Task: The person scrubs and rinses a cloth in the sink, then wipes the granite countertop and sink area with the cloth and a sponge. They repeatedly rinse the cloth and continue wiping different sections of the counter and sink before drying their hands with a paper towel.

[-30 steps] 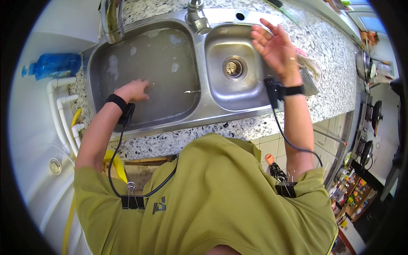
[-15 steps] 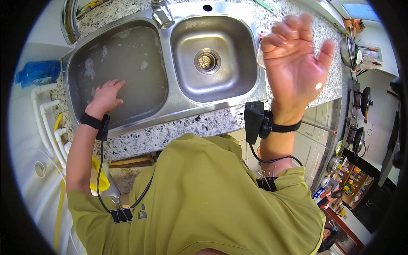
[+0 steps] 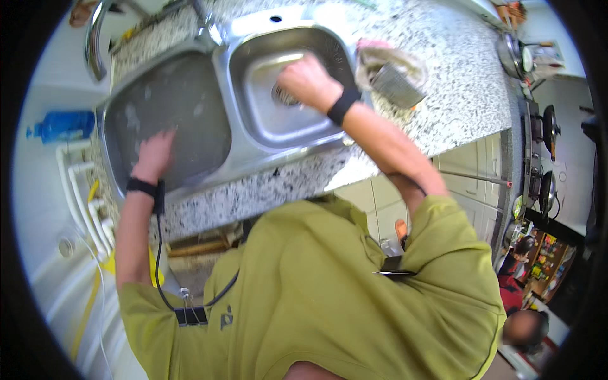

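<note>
My left hand (image 3: 156,154) reaches over the left sink basin (image 3: 218,136), which is full of cloudy grey water with patches of foam. Its blurred fingers stretch forward at the water's surface, with nothing seen in them. Over the right basin (image 3: 278,136), my right hand (image 3: 309,80) is curled closed above the drain (image 3: 285,96). Motion blurs it, and whatever its fingers may hold is hidden. Each wrist wears a black strap. Between the basins, at the back, stands the faucet (image 3: 212,33).
Right of the sink, a grey textured block (image 3: 398,85) lies against a crumpled pale cloth (image 3: 411,61) on the speckled counter (image 3: 465,107). A blue plastic bottle (image 3: 66,126) and white pipes (image 3: 71,190) are at left. Pans (image 3: 550,132) and other people (image 3: 525,329) appear at far right.
My right hand has dropped from its raised, spread pose right of the sink to over the right basin, now curled. My left hand stays over the water. The block and cloth are now uncovered.
</note>
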`<state>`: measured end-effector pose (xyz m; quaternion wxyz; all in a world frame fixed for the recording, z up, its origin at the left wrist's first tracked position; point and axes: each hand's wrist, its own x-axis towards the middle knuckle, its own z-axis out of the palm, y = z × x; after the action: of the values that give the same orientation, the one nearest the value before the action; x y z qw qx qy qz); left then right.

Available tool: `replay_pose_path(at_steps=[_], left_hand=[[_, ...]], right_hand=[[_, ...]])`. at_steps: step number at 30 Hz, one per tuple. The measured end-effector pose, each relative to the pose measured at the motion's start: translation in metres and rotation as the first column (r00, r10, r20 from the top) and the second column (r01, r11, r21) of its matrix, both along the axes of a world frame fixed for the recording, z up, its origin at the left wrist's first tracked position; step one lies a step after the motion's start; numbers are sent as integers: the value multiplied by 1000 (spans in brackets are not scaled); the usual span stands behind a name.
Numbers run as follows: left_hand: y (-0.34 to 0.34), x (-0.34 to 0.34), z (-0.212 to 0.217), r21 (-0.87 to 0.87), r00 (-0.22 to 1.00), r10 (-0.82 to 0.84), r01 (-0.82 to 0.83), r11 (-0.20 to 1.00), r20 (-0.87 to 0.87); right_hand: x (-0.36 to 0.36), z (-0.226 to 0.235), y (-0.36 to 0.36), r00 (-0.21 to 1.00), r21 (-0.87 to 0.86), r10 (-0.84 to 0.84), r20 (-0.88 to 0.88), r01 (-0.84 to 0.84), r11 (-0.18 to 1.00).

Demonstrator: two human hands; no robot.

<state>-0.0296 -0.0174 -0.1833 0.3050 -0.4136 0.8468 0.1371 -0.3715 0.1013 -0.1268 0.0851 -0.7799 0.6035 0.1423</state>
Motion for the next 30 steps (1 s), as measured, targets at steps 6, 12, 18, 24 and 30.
replay_pose_path(at_steps=[6, 12, 18, 24, 30], left_hand=[[17, -13, 18, 389, 712, 482, -309, 868, -510], [37, -15, 40, 214, 932, 202, -141, 967, -302], [51, 3, 33, -158, 806, 158, -297, 942, -570], [92, 9, 42, -446, 772, 145, -498, 744, -619], [176, 45, 69, -378, 703, 378, -668, 641, -602]], right_hand=[[-23, -41, 0, 718, -90, -288, 634, 438, 895], [-100, 56, 46, 533, 45, -597, 599, 722, 690], [-149, 17, 39, -651, 548, -231, 723, 337, 766], [-48, -22, 11, 289, 130, -353, 890, 581, 803], [8, -42, -16, 802, -273, -14, 598, 220, 936]])
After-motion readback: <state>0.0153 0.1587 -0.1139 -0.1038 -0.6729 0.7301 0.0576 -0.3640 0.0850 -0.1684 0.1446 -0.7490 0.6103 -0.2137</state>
